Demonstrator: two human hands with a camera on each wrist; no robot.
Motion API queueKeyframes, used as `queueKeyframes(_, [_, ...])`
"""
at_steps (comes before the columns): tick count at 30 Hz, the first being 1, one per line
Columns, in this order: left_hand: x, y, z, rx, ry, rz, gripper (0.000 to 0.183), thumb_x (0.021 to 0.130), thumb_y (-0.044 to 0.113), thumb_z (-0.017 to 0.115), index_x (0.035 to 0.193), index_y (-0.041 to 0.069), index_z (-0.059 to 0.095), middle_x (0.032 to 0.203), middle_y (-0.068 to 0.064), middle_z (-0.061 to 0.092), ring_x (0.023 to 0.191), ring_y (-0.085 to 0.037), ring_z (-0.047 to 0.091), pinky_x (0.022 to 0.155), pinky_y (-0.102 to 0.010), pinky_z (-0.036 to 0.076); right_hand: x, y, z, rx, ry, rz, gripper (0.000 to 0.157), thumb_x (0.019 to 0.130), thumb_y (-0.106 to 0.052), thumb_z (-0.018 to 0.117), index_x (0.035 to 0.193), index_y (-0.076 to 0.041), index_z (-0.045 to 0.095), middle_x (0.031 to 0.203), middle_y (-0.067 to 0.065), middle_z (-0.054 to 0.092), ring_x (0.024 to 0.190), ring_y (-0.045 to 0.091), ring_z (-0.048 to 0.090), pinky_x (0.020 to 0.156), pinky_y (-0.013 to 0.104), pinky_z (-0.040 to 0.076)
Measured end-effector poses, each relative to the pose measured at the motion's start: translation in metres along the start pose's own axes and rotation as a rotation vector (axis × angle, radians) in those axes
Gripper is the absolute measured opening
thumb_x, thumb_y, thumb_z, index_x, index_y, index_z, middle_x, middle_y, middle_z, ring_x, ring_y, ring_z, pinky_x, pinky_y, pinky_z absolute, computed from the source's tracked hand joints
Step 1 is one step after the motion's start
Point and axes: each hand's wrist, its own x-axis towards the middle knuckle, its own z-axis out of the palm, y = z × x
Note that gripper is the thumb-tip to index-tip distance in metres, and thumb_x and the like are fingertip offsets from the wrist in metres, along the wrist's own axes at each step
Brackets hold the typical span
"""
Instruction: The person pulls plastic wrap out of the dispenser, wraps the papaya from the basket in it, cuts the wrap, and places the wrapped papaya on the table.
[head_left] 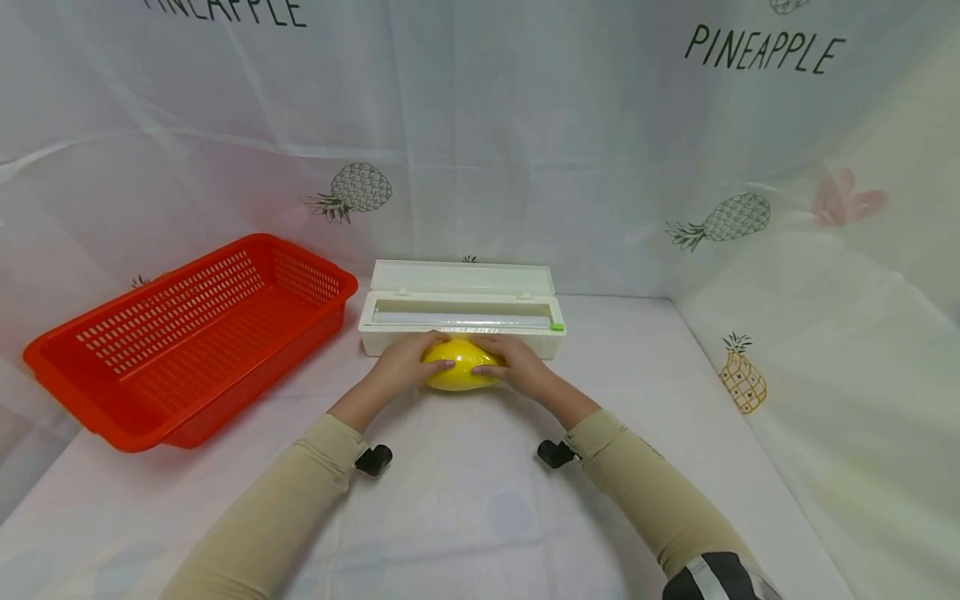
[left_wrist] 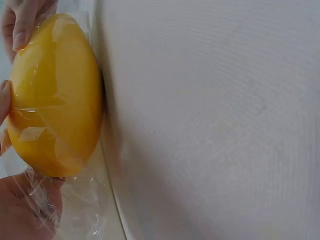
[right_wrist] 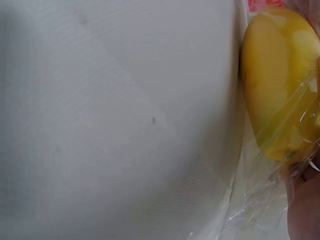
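A smooth yellow oval fruit [head_left: 462, 365], mango-like, has clear cling film [left_wrist: 92, 205] stretched over it. From its left side my left hand [head_left: 405, 360] grips it, thumb on the near face and fingers behind. My right hand [head_left: 519, 363] holds the opposite end in the same manner. Directly behind the fruit is a white cling film dispenser [head_left: 390, 342] with its lid [head_left: 465, 276] raised, a roll inside and a green piece at its right end. In the right wrist view, loose wrinkled film hangs around the fruit's end and the fingers. Parts of the fingers are hidden behind the fruit.
A red plastic basket [head_left: 176, 437] with slotted walls stands at the left, close to the dispenser. White cloth with pineapple prints hangs behind and on the right. A white cover [head_left: 450, 500] lies over the table.
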Motion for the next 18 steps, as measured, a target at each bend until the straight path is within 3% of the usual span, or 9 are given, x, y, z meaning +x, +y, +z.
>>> queueKeyframes(4, [-0.002,0.000,-0.001,-0.013,-0.002,0.001,0.054,0.093,0.039,0.066,0.138,0.013,0.054,0.138,-0.009,0.054,0.128,-0.032,0.046,0.109,-0.051,0.032,0.000,0.002,0.001,0.005,-0.012,0.001,0.057,0.092,-0.031,0.069,0.143,-0.015,0.050,0.143,0.007,0.051,0.132,0.027,0.044,0.110,0.042,0.034])
queueKeyframes(12, [-0.004,0.001,-0.004,-0.057,-0.017,-0.002,0.056,0.090,0.034,0.070,0.139,0.012,0.053,0.140,-0.009,0.052,0.130,-0.032,0.044,0.110,-0.050,0.030,-0.009,0.017,-0.003,0.102,-0.019,-0.104,0.061,0.090,-0.030,0.071,0.146,-0.018,0.047,0.145,0.001,0.048,0.134,0.023,0.042,0.110,0.045,0.032])
queueKeyframes(18, [-0.005,0.002,-0.005,-0.088,-0.038,-0.016,0.056,0.088,0.033,0.073,0.137,0.012,0.053,0.140,-0.009,0.052,0.131,-0.031,0.043,0.111,-0.050,0.030,-0.016,0.018,-0.005,0.098,0.007,-0.085,0.060,0.088,-0.036,0.073,0.142,-0.019,0.053,0.144,0.001,0.049,0.134,0.024,0.041,0.111,0.046,0.032])
